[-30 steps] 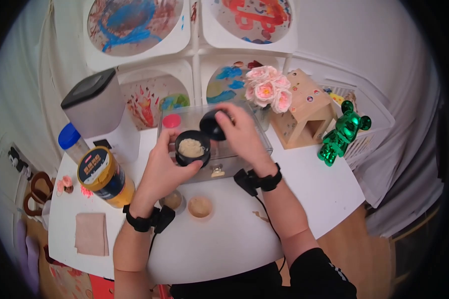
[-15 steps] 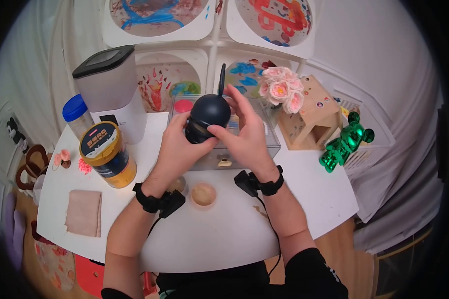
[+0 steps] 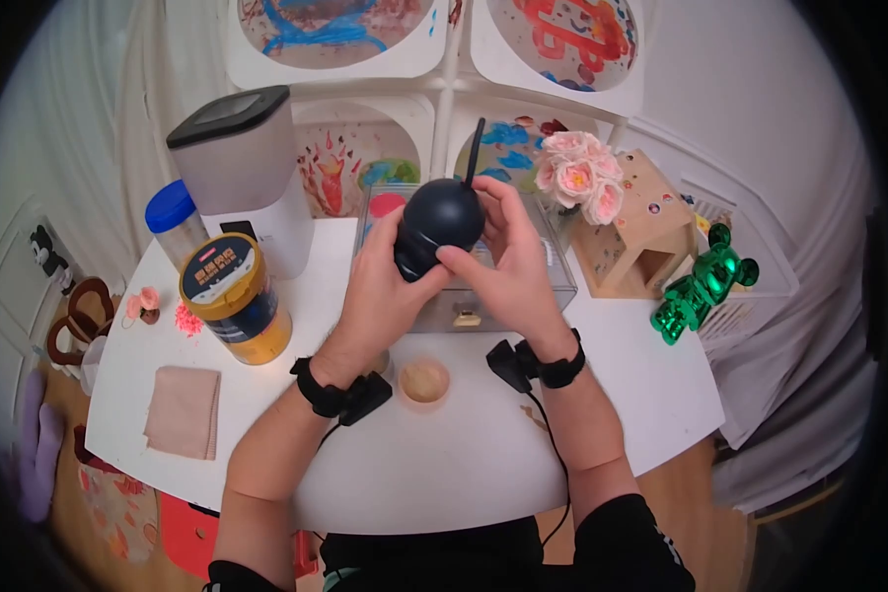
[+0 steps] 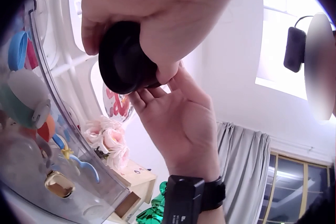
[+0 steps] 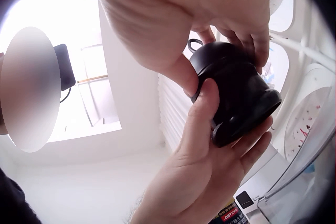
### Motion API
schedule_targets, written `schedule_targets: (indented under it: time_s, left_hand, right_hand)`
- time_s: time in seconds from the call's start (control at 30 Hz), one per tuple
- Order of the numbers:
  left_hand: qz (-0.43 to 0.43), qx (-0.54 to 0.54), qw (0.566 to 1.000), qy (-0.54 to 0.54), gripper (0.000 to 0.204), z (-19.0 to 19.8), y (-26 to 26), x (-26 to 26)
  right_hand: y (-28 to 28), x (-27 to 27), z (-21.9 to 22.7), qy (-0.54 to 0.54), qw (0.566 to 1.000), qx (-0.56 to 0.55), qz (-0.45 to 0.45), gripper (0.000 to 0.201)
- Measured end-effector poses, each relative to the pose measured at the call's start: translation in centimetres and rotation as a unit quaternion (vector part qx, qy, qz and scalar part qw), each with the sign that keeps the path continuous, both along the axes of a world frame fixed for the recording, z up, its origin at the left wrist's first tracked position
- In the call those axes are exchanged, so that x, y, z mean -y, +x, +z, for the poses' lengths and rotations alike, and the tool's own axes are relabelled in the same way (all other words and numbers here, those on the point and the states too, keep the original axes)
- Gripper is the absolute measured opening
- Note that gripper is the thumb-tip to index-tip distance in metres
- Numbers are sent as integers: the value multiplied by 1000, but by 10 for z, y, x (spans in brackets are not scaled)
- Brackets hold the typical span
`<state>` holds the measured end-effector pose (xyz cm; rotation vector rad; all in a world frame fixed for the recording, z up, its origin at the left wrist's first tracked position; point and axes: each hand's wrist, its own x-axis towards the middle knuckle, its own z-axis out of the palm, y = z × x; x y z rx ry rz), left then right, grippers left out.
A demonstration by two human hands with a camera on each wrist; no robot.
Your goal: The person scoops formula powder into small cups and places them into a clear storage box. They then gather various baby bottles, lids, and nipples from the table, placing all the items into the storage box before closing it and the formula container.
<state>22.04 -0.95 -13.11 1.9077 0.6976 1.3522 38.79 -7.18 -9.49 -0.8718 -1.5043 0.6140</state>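
Both hands hold up a black jar (image 3: pixel 414 255) with a domed lid (image 3: pixel 446 209). A thin black loop (image 3: pixel 476 148) stands up from the lid. My left hand (image 3: pixel 380 286) grips the jar's lower body. My right hand (image 3: pixel 513 271) holds the lid from the right side, thumb at its lower edge. In the right wrist view the lid (image 5: pixel 220 55) sits over the body (image 5: pixel 236 95), hiding what is inside. The left wrist view shows the jar's dark round underside (image 4: pixel 119 61).
Below the hands a small pale bowl (image 3: pixel 424 383) stands on the white table (image 3: pixel 434 483). Behind them is a clear lidded box (image 3: pixel 553 286). A yellow tub (image 3: pixel 235 306), grey dispenser (image 3: pixel 237 163) and folded cloth (image 3: pixel 183 412) lie left; flowers (image 3: pixel 582 178), wooden house (image 3: pixel 627 237) and green bear figure (image 3: pixel 696 286) right.
A second ago the jar was uncovered with beige powder showing, and my right hand held the lid apart. The lid has come down onto the jar, and both hands now grip it.
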Motion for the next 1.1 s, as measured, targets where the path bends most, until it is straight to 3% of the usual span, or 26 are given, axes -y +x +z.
schedule_targets:
  time_s: [0.23, 0.43, 0.63, 0.73, 0.83, 0.93, 1.03, 1.1]
  left_hand:
    - [-4, -30, 999, 32, 73, 0, -1, -2]
    - [-64, 4, 998, 3, 70, 6, -6, -2]
    - [-175, -8, 979, -105, 63, 17, -16, -3]
    - [-156, 6, 983, -93, 65, 14, -12, 0]
    - [-78, -28, 996, -17, 70, 11, -6, 3]
    - [-75, -51, 995, -47, 68, 16, -7, 7]
    - [-93, -19, 992, -79, 69, 15, -7, 5]
    - [-92, -22, 993, -77, 70, 15, -7, 5]
  right_hand:
    - [-5, 1, -4, 8, 999, 46, -25, 84]
    - [0, 2, -1, -16, 1000, 21, 13, 86]
    - [12, 3, 4, 3, 998, 58, 29, 85]
    - [6, 9, 10, -5, 992, 113, -55, 82]
    - [-6, 13, 7, 6, 977, 150, -154, 77]
    - [-4, -1, -9, 48, 995, 14, -81, 72]
    - [-4, 2, -1, -15, 988, -148, 30, 72]
    - [2, 2, 1, -21, 999, -44, 12, 73]
